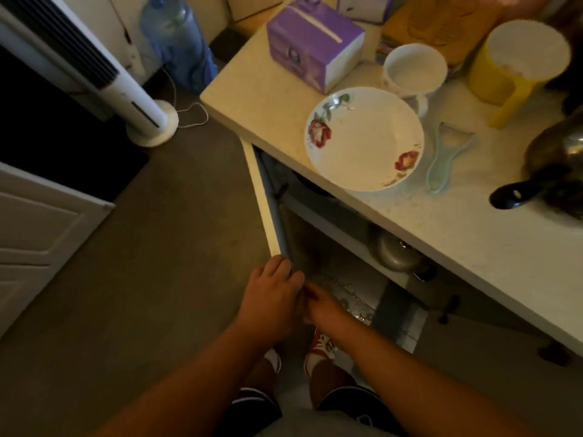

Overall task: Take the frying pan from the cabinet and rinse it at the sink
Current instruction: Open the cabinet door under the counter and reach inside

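Nearest, at 6 o'clock, both bare forearms reach forward and down. The left hand (pixel 271 294) curls its fingers over the lower corner of the open cabinet door (pixel 263 197); the right hand (pixel 321 305) sits just beside it at the cabinet mouth, its grip impossible to judge. At 3 o'clock, a metal pot (pixel 394 252) rests on the inner shelf. A dark pan-like rim (pixel 310 186) shows under the counter (pixel 473 244) toward 12. Farther, a floral plate (pixel 364 138), a peeler (pixel 441 159) and a tissue box (pixel 315 42) lie on top.
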Available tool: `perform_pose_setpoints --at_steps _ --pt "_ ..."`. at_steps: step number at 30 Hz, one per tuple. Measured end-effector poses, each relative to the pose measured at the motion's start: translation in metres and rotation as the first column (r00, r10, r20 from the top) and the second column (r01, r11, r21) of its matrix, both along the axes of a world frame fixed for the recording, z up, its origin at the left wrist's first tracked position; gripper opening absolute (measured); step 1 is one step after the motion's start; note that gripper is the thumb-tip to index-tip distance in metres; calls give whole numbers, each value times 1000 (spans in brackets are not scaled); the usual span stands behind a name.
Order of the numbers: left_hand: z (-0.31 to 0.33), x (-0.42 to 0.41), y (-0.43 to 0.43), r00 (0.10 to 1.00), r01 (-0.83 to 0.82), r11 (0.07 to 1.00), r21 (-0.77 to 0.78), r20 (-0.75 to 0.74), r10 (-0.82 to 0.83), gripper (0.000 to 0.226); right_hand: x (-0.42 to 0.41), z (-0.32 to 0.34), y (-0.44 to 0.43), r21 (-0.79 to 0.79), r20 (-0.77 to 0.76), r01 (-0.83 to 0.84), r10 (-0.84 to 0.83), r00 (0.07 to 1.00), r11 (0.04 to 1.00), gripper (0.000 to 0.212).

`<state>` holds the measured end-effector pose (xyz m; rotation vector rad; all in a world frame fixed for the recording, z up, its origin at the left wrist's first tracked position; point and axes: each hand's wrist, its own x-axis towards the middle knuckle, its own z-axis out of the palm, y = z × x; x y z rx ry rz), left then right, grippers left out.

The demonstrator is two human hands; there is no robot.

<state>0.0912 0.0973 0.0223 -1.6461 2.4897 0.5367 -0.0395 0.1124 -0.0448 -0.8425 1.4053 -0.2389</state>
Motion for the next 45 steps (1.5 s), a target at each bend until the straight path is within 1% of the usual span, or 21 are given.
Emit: perform_pose_setpoints --at_steps 3,7,8,10,11,16,20,22,24,28,30,35,39,42,45 --pt "-2 28 9 1000 -17 999 40 -17 18 36 22 -3 3 52 109 54 -60 992 997 16" --pt "-7 58 22 985 -156 987 38 -74 159 47 54 -11 -5 199 206 125 -166 964 972 16" --pt "-8 65 25 974 -195 980 48 -106 199 49 62 -15 -8 240 228 133 -189 955 962 19" --pt "-10 78 30 951 -261 963 72 -151 270 48 77 -23 -12 304 269 131 -216 939 944 39" --pt "-11 84 32 944 -280 957 79 -158 290 48 85 -25 -13 326 285 142 -241 928 934 43" --pt "-5 120 34 940 -306 950 58 -141 311 47 121 -30 -17 438 335 235 -401 853 867 45" --pt "-4 152 34 933 -343 938 42 -97 346 55 155 -30 -29 513 349 254 -470 811 820 46" --pt "-8 166 33 915 -392 919 44 -87 394 51 171 -33 -36 530 376 236 -476 795 814 43" --pt "-14 178 30 897 -435 900 11 -85 434 47 186 -36 -41 551 394 228 -491 777 803 42" --pt "-34 199 26 862 -502 854 -140 -158 481 39 215 -42 -51 582 428 235 -540 725 778 45" --pt "-42 208 24 836 -546 817 -186 -189 516 34 228 -43 -57 584 445 248 -560 699 773 46" --pt "-55 227 11 775 -631 744 -219 -201 599 27 264 -40 -72 592 463 243 -571 677 768 52" --pt "-61 243 -5 770 -638 723 -266 -190 609 21 291 -36 -89 582 462 267 -582 669 768 55" --pt "-64 258 -18 769 -637 716 -285 -174 615 29 307 -31 -101 589 491 274 -606 626 760 53" --pt "-66 271 -30 789 -610 727 -315 -154 595 29 320 -29 -106 576 522 302 -626 579 759 53"
